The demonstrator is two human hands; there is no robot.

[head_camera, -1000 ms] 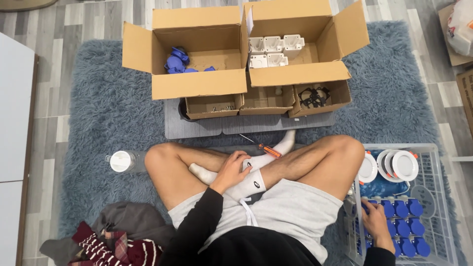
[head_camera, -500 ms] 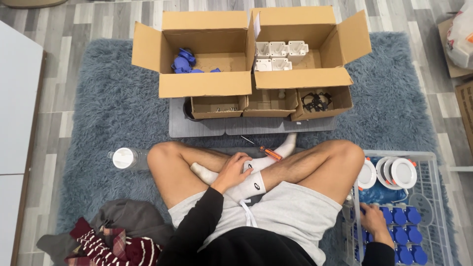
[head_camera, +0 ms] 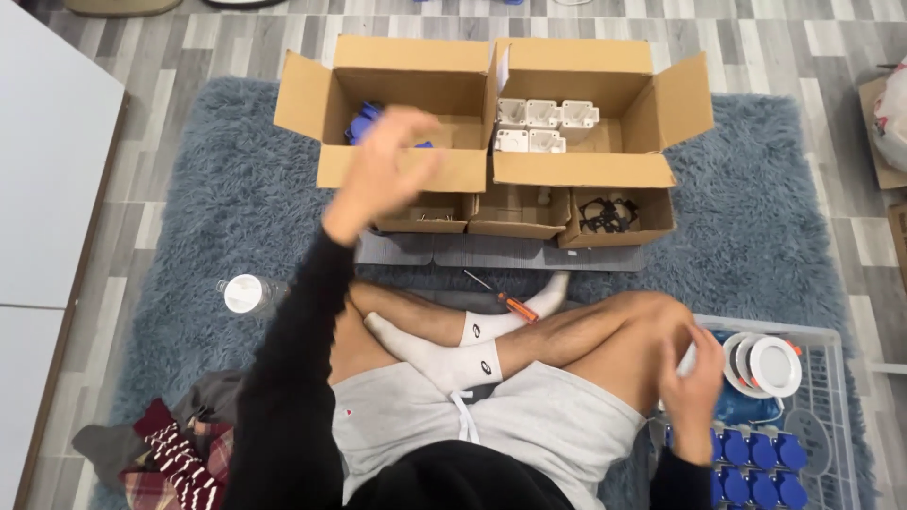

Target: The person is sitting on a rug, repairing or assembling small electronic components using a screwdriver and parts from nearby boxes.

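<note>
This looks like a room in a home turned into a makeshift assembly spot. A shaggy grey-blue rug (head_camera: 775,217) lies on grey wood-look plank flooring (head_camera: 189,57), and a person sits cross-legged on that rug in socks and grey shorts. At the rug's far edge stand open brown cardboard boxes (head_camera: 586,170) of small white and blue parts. On the rug's right side sits a white wire basket (head_camera: 831,397) of round fittings; at its near left corner lies a heap of crumpled clothes (head_camera: 170,453).

Single head-worn view, looking steeply down, close over crossed legs (head_camera: 491,340)
</note>
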